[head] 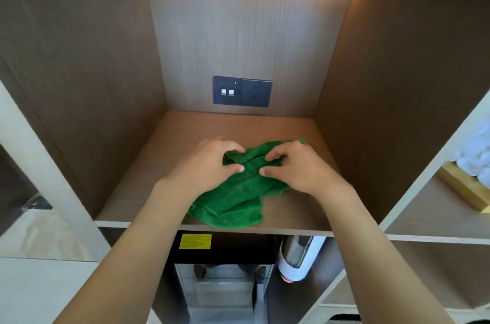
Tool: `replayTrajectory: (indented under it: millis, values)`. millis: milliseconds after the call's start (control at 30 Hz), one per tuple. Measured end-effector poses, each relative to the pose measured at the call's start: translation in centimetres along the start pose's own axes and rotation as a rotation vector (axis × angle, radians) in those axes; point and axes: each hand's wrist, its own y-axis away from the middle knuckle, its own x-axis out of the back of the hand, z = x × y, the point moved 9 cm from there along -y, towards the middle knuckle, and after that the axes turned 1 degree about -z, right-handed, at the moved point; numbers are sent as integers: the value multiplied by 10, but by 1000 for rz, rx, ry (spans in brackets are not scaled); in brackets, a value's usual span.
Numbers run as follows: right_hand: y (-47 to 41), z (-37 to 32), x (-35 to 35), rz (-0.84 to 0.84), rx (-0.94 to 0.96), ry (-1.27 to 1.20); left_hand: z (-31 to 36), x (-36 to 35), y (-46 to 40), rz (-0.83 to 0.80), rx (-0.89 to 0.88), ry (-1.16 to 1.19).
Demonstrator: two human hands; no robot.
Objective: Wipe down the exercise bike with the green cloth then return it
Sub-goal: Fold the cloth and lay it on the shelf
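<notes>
Lying crumpled on the wooden shelf (169, 138) of an open cabinet niche, the green cloth (238, 191) sits toward the near edge, its lowest fold reaching almost to the shelf's front lip. Both hands are on its far part, side by side and close together. The left hand (204, 164) comes in from the near left with fingers curled over the cloth's upper left bunch and the thumb pressed against the fabric, so it grips a gathered fold. The right hand (297, 167) comes in from the near right, its fingers likewise curled down into the fabric and the thumb tip touching the cloth near the middle, pinching a ridge of it. Between the two thumbs a raised crease of cloth runs left to right. Most of the cloth spreads out nearer than the hands, below the wrists; a small corner shows beyond the right hand's knuckles. On the far wall of the niche a dark socket panel (242, 91) is mounted. Under the shelf a yellow label (195, 241) sits on a black appliance, with a white cylindrical object (299, 257) to its right.
</notes>
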Motion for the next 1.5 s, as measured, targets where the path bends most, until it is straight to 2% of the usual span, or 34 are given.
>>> replayTrajectory:
  millis: [133,233,333,400,467,533,633,700,800,867,967,1233,1500]
  values:
    - [7,-13,-22,-3,87,40,-4,-4,-7,31,58,-59]
    - [13,-12,-20,-30,98,26,-11,21,0,185,72,-40]
    - [25,-7,-19,-126,105,-18,-29,60,13,380,117,-89]
    - [34,-2,-18,-218,100,-92,-47,74,15,416,193,-124]
    - [41,-1,-17,-267,94,-138,-66,73,11,360,304,-131]
    - [42,-2,-15,-229,85,-119,-72,58,10,261,370,-133]
    - [37,-12,-8,-28,144,-50,-53,41,16,268,229,-99]
    - [31,-23,-6,78,207,-13,-40,22,21,190,137,-23]
    - [11,-24,-21,9,184,100,-37,-13,25,-1,123,-98]
    - [-1,-8,-29,-85,64,179,-40,-17,25,-23,96,-133]
    - [-9,16,-24,-105,-11,230,-56,-17,19,-91,84,-100]
    - [-2,38,-6,-94,-116,141,-64,-10,10,-149,92,46]
    - [101,24,2,-45,13,105,-41,3,98,-112,-57,93]
